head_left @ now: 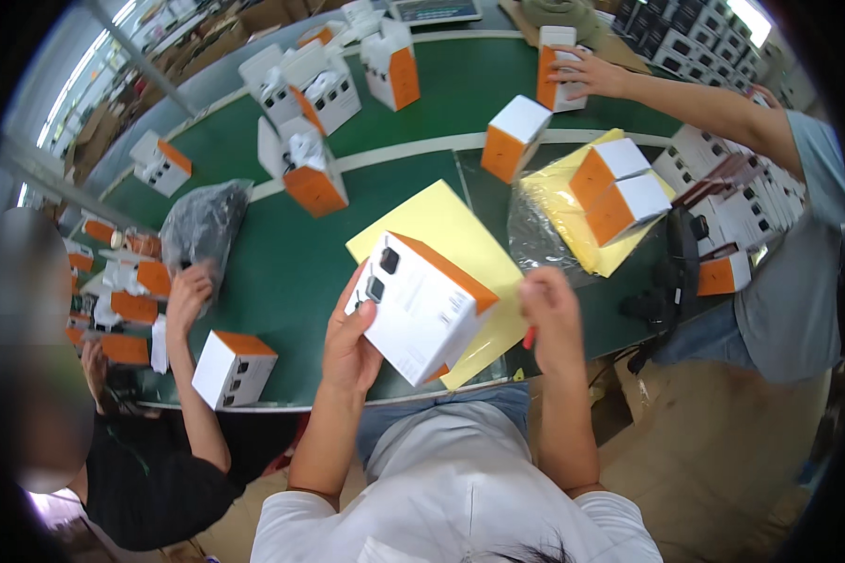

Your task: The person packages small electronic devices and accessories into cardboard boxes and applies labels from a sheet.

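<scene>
Box (424,302) in left hand (349,349) near table edge (286,409)

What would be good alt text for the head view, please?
A person's left hand holds a white-and-orange box above a yellow sheet on a green table; the right hand, blurred, holds a small red item. At left, a co-worker's hand is at a grey bag; at upper right, another person's hand touches an upright box.
</scene>
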Demonstrator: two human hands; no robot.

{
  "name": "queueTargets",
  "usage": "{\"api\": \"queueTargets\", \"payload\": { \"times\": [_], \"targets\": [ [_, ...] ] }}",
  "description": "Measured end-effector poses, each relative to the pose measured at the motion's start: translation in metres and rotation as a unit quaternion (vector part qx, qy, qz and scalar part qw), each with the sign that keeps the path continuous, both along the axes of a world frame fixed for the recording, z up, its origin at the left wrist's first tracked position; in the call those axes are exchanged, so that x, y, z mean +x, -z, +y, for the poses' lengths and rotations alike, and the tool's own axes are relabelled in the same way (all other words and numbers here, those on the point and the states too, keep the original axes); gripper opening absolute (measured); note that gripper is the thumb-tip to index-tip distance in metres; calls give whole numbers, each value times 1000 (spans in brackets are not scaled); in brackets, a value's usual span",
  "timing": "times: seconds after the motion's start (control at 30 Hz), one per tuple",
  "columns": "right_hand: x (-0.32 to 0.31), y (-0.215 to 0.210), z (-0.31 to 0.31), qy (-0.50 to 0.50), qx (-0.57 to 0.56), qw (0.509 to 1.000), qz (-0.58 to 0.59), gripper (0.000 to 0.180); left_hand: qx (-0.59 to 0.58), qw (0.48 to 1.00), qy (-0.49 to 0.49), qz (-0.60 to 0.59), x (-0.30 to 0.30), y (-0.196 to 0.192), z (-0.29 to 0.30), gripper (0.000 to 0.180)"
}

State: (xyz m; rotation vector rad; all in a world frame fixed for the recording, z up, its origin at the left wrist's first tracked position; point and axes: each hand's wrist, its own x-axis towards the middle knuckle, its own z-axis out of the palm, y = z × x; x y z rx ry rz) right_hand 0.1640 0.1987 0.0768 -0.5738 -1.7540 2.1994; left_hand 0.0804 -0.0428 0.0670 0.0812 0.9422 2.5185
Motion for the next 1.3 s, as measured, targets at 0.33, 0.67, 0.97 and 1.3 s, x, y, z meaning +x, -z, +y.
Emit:
{"api": "queueTargets", "payload": {
  "times": [0.33,0.67,0.97,1.3],
  "targets": [
    [109,-85,68,206,51,903,374,11,-375,605,18,702,28,-38,236,48],
    [96,-66,51,140,29,958,250,41,-262,600,-83,752,16,-19,241,40],
    [36,-38,18,-55,62,986,146,45,-551,534,-580,275,-104,-8,-38,55],
    [4,-17,-8,-186,169,968,26,39,-879,401,-95,239,49,-50,-211,108]
  ]
}}
